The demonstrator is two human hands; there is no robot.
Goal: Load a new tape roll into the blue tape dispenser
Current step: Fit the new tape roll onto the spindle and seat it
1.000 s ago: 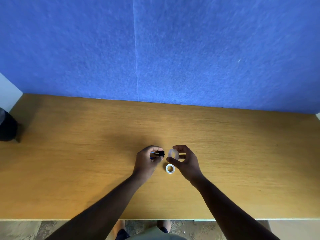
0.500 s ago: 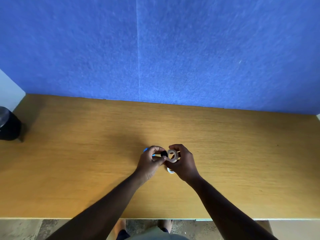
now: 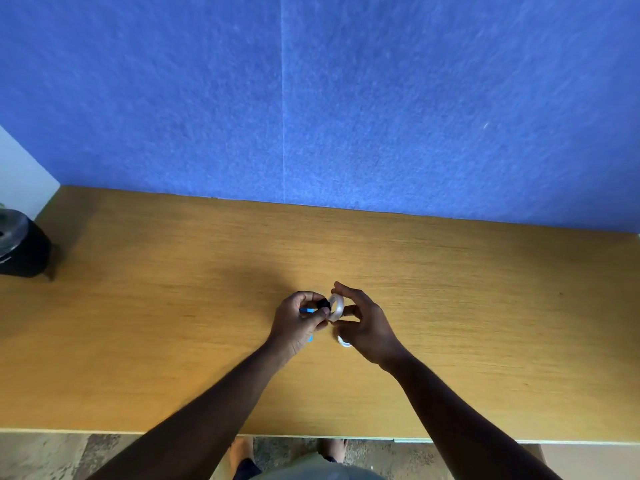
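A: Left hand?
B: Curled tight around the small blue plastic tape dispenser, black hub end poking out. Held above the wooden counter, midway between side edges, nearer the front edge.

A: Right hand?
B: Fingers loosely spread, tips pinching the translucent tape roll against the hub. A white ring-shaped roll lies on the counter under it.

A: Elsewhere?
B: Black container at the left edge.
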